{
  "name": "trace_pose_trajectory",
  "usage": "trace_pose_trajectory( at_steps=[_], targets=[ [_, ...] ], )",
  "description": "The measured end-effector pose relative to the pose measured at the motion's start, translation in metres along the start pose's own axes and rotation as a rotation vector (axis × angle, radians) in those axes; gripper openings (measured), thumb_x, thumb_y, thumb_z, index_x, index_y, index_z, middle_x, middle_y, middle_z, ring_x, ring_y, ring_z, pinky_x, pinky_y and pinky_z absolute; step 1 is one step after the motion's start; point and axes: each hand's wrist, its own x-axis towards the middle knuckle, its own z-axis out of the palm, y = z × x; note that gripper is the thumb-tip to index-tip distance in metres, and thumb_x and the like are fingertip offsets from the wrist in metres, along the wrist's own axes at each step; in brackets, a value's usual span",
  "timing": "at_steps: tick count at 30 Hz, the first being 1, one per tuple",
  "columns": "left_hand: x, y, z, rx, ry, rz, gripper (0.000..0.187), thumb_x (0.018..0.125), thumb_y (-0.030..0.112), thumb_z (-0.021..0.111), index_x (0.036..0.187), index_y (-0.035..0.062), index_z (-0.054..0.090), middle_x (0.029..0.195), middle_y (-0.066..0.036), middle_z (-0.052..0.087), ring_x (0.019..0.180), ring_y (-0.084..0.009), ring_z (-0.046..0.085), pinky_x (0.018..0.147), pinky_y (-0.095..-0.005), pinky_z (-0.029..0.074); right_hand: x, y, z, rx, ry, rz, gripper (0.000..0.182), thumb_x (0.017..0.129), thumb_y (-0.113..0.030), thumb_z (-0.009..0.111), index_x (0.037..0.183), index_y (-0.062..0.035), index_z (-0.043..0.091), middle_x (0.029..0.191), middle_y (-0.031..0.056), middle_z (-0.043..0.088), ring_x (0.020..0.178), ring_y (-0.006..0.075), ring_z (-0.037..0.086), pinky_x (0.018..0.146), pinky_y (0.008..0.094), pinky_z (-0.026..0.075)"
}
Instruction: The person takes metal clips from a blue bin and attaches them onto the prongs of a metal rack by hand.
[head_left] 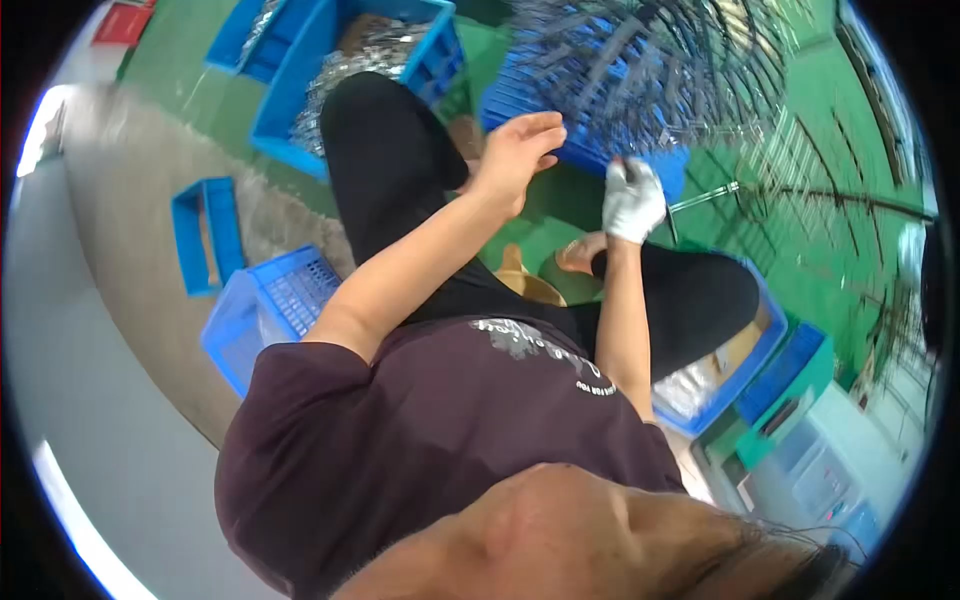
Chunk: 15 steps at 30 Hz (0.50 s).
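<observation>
- A worker in a dark shirt (470, 415) sits on a green floor, hands reaching toward dark strips (640, 80) heaped above a blue crate (508, 95), straight ahead.
- The bare left hand (522, 152) hangs just beside the crate, fingers loosely parted, with no object visible in it.
- The gloved right hand (633, 203) has its fingers bent near the crate's edge; whether it grips the metal rod (705, 197) beside it cannot be told.
- The strips spread past the crate's edge, so a tug on one could drag out neighbors or spill the heap.
- Strip ends could scrape the left hand, which has no glove.
- A shift of the left leg (375, 140) could jolt the blue bin (440, 62) of shiny pieces (385, 50) close beside it.
- On the shirt, small capitals appear to read "FOR YOU"; the larger script is illegible, and no brand or label can be made out on the containers.
</observation>
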Motion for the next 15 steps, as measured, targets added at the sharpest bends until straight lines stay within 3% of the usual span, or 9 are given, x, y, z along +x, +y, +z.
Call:
trace_pose_trajectory(
  at_steps=[3, 5, 6, 7, 9, 11, 13, 15],
  targets=[
    [-0.024, 0.096, -0.052, 0.127, 0.079, 0.713, 0.025, 0.090, 0.009, 0.063, 0.114, 0.0013, 0.061, 0.103, -0.009, 0.067, 0.079, -0.0155, 0.066, 0.067, -0.0270, 0.051, -0.007, -0.007, 0.001, -0.025, 0.003, 0.033, 0.018, 0.077, -0.024, 0.074, 0.073, -0.0076, 0.067, 0.067, 0.0100, 0.063, 0.062, 0.0273, 0.062, 0.060, 0.0374, 0.048],
    [-0.001, 0.143, -0.104, 0.173, 0.379, 0.934, 0.023, 0.091, 0.011, 0.062, 0.111, -0.0009, 0.062, 0.102, -0.009, 0.067, 0.079, -0.0146, 0.066, 0.064, -0.0262, 0.050, -0.011, -0.013, 0.006, 0.002, -0.118, 0.109, 0.019, 0.078, -0.022, 0.074, 0.070, -0.0070, 0.066, 0.066, 0.0106, 0.062, 0.061, 0.0271, 0.061, 0.059, 0.0371, 0.047],
    [0.021, 0.157, -0.140, 0.187, 0.424, 0.930, 0.022, 0.091, 0.013, 0.062, 0.109, -0.0007, 0.063, 0.099, -0.009, 0.068, 0.078, -0.0139, 0.065, 0.063, -0.0259, 0.050, -0.016, -0.008, 0.015, 0.003, -0.106, -0.058, 0.020, 0.078, -0.020, 0.073, 0.066, -0.0062, 0.064, 0.065, 0.0109, 0.061, 0.060, 0.0275, 0.060, 0.058, 0.0372, 0.046],
    [0.049, 0.163, -0.178, 0.202, 0.470, 0.920, 0.023, 0.092, 0.016, 0.062, 0.107, -0.0005, 0.064, 0.096, -0.008, 0.068, 0.077, -0.0132, 0.065, 0.062, -0.0256, 0.050, -0.018, -0.017, 0.013, -0.009, -0.224, -0.033, 0.021, 0.078, -0.019, 0.072, 0.066, -0.0057, 0.062, 0.065, 0.0111, 0.060, 0.060, 0.0282, 0.060, 0.058, 0.0377, 0.047],
    [0.116, 0.151, -0.259, 0.264, 0.545, 0.657, 0.021, 0.090, 0.017, 0.065, 0.103, 0.0004, 0.066, 0.086, -0.005, 0.069, 0.072, -0.0112, 0.063, 0.060, -0.0231, 0.049, -0.030, -0.025, 0.022, -0.035, -0.281, -0.146, 0.022, 0.079, -0.019, 0.072, 0.065, -0.0053, 0.061, 0.065, 0.0105, 0.060, 0.060, 0.0287, 0.059, 0.058, 0.0380, 0.047],
    [0.193, 0.106, -0.358, 0.452, 0.574, 0.260, 0.033, 0.088, 0.033, 0.065, 0.103, 0.0040, 0.068, 0.082, -0.009, 0.070, 0.074, -0.0207, 0.066, 0.066, -0.0328, 0.052, -0.045, -0.027, 0.034, 0.043, -0.259, -0.244, 0.018, 0.080, -0.019, 0.072, 0.070, -0.0063, 0.064, 0.067, 0.0105, 0.060, 0.058, 0.0290, 0.058, 0.057, 0.0387, 0.046],
    [0.225, 0.077, -0.403, 1.270, 0.741, 0.171, 0.044, 0.087, 0.047, 0.060, 0.107, 0.0090, 0.068, 0.096, -0.014, 0.069, 0.091, -0.0325, 0.065, 0.082, -0.0443, 0.051, -0.056, -0.029, 0.039, 0.049, -0.411, -0.133, 0.017, 0.080, -0.020, 0.072, 0.071, -0.0075, 0.064, 0.068, 0.0110, 0.061, 0.060, 0.0293, 0.060, 0.057, 0.0386, 0.047],
    [0.235, 0.063, -0.408, 1.303, 0.814, 0.225, 0.050, 0.086, 0.053, 0.056, 0.114, 0.0138, 0.065, 0.112, -0.014, 0.065, 0.105, -0.0362, 0.059, 0.092, -0.0476, 0.045, -0.062, -0.032, 0.041, -0.037, -0.497, -0.166, 0.017, 0.080, -0.022, 0.071, 0.072, -0.0086, 0.064, 0.068, 0.0111, 0.061, 0.061, 0.0297, 0.061, 0.057, 0.0385, 0.047]
  ],
)
